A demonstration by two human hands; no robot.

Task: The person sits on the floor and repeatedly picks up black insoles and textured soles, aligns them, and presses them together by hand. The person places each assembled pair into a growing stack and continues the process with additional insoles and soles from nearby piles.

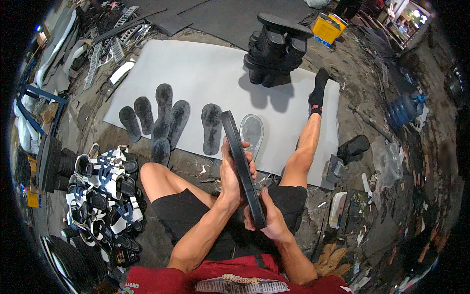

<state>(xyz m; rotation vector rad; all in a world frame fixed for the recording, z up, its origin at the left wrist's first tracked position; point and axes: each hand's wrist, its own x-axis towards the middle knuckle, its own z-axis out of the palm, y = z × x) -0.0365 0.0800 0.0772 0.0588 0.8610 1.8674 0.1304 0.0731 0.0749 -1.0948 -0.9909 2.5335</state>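
Note:
I hold a thick black shoe sole (243, 169) on edge above my lap, tilted with its upper end to the left. My left hand (229, 174) wraps round its upper middle, fingertips showing on the right side. Near the lower end, my right hand (272, 218) grips it between thumb and fingers. Beyond my hands lies a white sheet (196, 63). On it rest a dark sole-shaped piece (211, 128) and a grey, shiny-rimmed sole piece (251, 131), partly behind my left fingers. Several more dark sole pieces (163, 110) overlap toward the left.
A tall stack of black soles (275, 54) stands on the sheet's far right. Strappy black-and-white sandals (103, 196) are heaped at my left. My outstretched leg (304, 147) crosses the sheet's right part. Scraps, a blue water jug (404, 110) and a yellow box (327, 29) lie farther right.

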